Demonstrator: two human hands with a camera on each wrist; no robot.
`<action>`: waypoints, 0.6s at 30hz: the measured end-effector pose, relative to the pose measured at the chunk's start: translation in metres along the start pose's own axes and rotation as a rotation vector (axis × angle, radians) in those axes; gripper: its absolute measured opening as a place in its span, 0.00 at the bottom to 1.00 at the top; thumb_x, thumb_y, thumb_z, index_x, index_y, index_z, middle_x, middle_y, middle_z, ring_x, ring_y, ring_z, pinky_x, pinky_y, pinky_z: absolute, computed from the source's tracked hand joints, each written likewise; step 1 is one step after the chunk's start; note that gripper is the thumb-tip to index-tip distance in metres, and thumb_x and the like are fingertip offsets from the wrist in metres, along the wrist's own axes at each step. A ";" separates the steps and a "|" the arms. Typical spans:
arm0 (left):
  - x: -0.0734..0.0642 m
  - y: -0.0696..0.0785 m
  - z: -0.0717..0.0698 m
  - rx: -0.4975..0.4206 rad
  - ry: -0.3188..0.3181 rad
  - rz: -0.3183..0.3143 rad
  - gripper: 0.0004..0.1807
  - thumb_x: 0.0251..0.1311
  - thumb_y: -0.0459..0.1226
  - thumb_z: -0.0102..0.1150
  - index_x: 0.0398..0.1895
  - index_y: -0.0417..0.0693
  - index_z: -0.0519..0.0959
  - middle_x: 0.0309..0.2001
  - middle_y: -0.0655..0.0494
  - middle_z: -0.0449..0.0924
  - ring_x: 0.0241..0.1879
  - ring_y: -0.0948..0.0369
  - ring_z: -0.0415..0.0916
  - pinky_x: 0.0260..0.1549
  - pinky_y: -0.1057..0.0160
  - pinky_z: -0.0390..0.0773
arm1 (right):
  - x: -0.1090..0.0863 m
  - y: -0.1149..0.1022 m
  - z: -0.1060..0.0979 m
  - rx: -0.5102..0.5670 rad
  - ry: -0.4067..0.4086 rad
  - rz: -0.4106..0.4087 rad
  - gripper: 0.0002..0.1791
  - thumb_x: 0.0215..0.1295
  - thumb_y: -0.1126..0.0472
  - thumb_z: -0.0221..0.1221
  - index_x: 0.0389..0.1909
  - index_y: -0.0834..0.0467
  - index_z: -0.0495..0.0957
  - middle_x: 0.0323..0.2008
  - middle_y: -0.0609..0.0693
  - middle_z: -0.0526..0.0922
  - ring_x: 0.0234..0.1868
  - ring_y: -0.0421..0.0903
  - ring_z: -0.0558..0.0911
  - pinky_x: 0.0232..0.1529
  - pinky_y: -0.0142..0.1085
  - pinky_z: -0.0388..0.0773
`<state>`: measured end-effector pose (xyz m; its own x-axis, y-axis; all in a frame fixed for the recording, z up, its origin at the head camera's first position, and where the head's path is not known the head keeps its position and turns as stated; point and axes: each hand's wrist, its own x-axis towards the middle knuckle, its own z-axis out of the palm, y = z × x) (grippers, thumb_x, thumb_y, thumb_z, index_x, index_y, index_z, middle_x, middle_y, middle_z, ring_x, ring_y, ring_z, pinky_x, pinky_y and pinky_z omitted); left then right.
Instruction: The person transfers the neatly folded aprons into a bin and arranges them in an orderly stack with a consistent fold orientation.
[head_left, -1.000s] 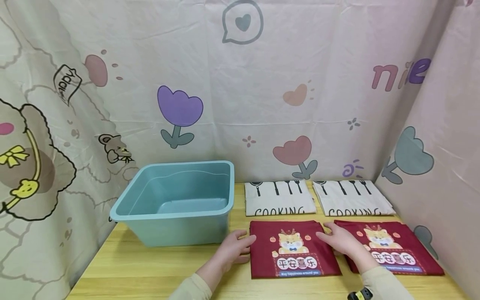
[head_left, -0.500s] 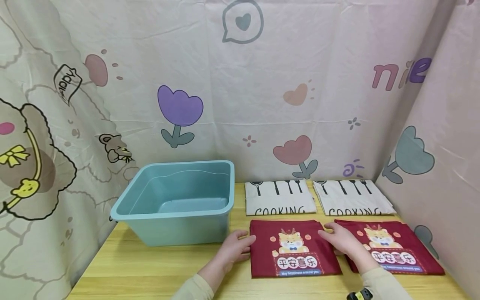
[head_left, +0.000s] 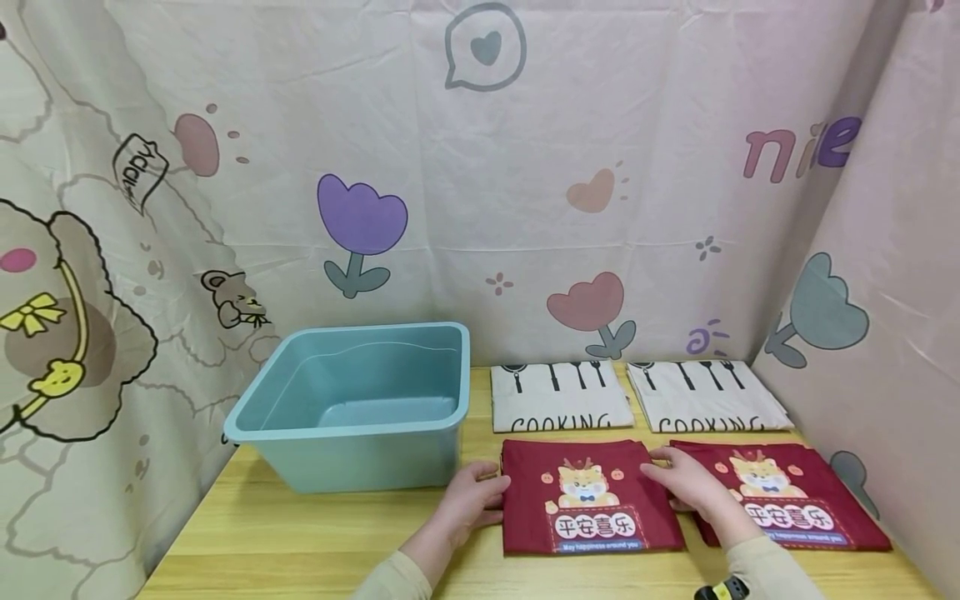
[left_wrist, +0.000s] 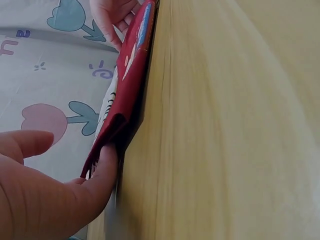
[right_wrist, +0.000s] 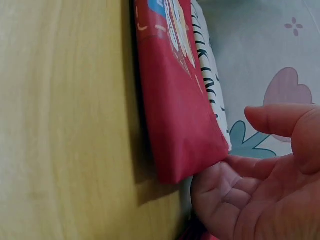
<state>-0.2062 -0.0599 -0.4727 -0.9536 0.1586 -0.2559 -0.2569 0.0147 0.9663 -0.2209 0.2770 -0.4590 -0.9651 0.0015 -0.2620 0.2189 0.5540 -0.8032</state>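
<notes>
A folded red cloth [head_left: 528,500] with a cartoon animal and printed lettering lies flat on the wooden table between my hands. My left hand [head_left: 468,500] is at its left edge. In the left wrist view the left fingers [left_wrist: 104,172] reach in at the cloth's folded layers, and the thumb is raised apart from it. At the opposite edge is my right hand [head_left: 693,482]. The right wrist view shows its fingers [right_wrist: 215,192] bent at the corner of the red cloth [right_wrist: 172,120], with the thumb lifted away. Neither thumb presses the cloth.
A second folded red cloth [head_left: 832,500] lies to the right, partly behind my right forearm. Behind them sit two folded white cloths, the left white cloth [head_left: 543,400] and the right white cloth [head_left: 701,400]. A blue-green plastic tub [head_left: 360,458] stands at the left, against a printed curtain [head_left: 480,200].
My right hand has shifted very slightly to the right at the cloth's edge, and the left sleeve has edged rightward. The cloths and tub stay in place.
</notes>
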 end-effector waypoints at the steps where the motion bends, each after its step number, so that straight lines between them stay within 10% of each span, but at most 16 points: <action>1: 0.000 -0.001 0.000 -0.007 -0.014 0.005 0.33 0.67 0.34 0.58 0.67 0.21 0.59 0.53 0.35 0.77 0.45 0.50 0.81 0.41 0.52 0.83 | 0.000 0.001 0.000 0.008 -0.007 -0.005 0.35 0.71 0.54 0.57 0.65 0.76 0.59 0.55 0.74 0.71 0.45 0.55 0.79 0.39 0.46 0.83; 9: 0.002 -0.005 0.004 -0.081 -0.094 0.050 0.34 0.62 0.25 0.55 0.68 0.18 0.56 0.51 0.32 0.79 0.44 0.49 0.82 0.45 0.49 0.82 | 0.000 0.004 0.004 0.098 -0.009 -0.036 0.28 0.73 0.64 0.52 0.65 0.77 0.58 0.48 0.70 0.77 0.39 0.53 0.83 0.34 0.47 0.84; 18: 0.006 -0.007 0.007 -0.044 0.044 0.066 0.33 0.58 0.21 0.57 0.68 0.24 0.61 0.45 0.41 0.82 0.37 0.55 0.82 0.37 0.53 0.84 | -0.001 0.005 0.006 0.151 0.020 -0.035 0.28 0.72 0.67 0.53 0.67 0.75 0.58 0.45 0.64 0.80 0.36 0.51 0.84 0.34 0.46 0.84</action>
<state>-0.2089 -0.0527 -0.4806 -0.9743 0.1141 -0.1940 -0.1993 -0.0374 0.9792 -0.2186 0.2748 -0.4655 -0.9748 0.0016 -0.2229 0.2027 0.4222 -0.8835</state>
